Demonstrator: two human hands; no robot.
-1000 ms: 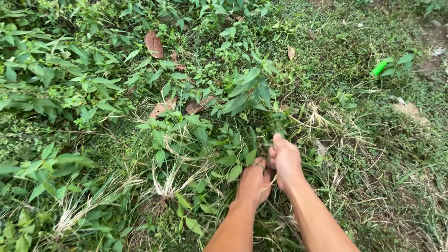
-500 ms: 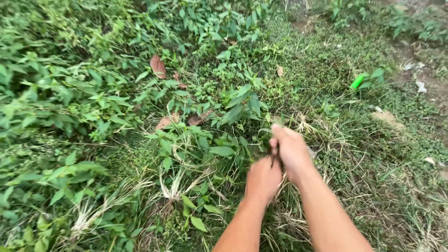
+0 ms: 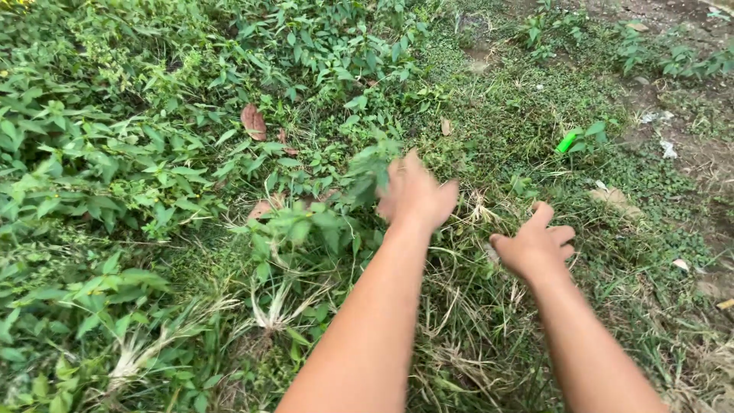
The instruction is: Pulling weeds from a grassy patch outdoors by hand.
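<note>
Over the weeds [image 3: 306,229], left hand [image 3: 413,195] blurs, grip unclear; right hand [image 3: 537,245] fingers spread, empty.

L hand [image 3: 414,193] spread, blurred; R hand [image 3: 537,243] loosely open

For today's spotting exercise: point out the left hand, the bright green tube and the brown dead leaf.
left hand [image 3: 414,191], head view, back of hand
bright green tube [image 3: 566,142], head view, mid-body
brown dead leaf [image 3: 251,121], head view, leaf centre

The left hand [image 3: 414,193] is motion-blurred, can't tell if it grips the blurry leafy green weed [image 3: 367,170]. Both forearms get cut off at the bottom edge.
</note>
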